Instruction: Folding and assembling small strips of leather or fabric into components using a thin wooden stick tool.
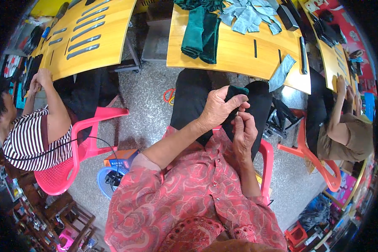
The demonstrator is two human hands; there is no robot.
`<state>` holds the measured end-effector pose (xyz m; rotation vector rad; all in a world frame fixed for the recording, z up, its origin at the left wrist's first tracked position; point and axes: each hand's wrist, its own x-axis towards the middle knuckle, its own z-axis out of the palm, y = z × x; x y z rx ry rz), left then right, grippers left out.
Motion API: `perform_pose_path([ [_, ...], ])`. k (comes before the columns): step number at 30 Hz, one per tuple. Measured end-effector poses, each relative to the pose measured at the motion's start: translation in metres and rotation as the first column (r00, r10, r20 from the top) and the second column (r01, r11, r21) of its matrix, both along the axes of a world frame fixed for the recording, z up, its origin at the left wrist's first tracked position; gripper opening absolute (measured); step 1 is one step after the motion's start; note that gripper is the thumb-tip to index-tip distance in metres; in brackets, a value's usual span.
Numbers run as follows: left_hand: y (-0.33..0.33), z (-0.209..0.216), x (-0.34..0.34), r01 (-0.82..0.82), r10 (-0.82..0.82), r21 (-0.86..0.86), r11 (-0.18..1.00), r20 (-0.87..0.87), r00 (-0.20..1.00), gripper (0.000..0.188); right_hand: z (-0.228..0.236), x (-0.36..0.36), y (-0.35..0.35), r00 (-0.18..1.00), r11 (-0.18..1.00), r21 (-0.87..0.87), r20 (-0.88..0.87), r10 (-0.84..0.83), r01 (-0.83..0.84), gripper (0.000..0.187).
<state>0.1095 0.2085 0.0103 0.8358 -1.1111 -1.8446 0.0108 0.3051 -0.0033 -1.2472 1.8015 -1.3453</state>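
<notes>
Velvety green cloth (pixel 238 90), glossy wood-look tabletop (pixel 235 50).

Single head-worn fisheye view, close and wide, steeply downward.

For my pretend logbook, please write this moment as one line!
left hand: holding dark-green cloth | right hand: curled close by | table: green fabric, grey-blue pieces

At the left, a person in a striped shirt (pixel 38 136) sits on a pink chair (pixel 56 178). Near it, a blue basket (pixel 101 184) (some dark things (pixel 112 178) lie inside) stands beside a box (pixel 122 161) on the speckled floor (pixel 145 111). At the right, another person in brown (pixel 344 136) sits on an orange chair (pixel 333 175).
</notes>
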Motion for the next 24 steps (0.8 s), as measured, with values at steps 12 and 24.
perform_pose_path([
  [12,0.006,0.0,0.0,-0.122,0.214,-0.392,0.912,0.199,0.956,0.017,-0.015,-0.01,0.003,0.994,0.997,-0.05,-0.096,-0.061,0.056,0.008],
  [24,0.004,-0.005,-0.002,-0.187,0.352,-0.668,0.72,0.119,0.928,0.016,-0.015,-0.012,0.007,0.994,0.994,-0.023,0.008,-0.11,0.11,0.007],
])
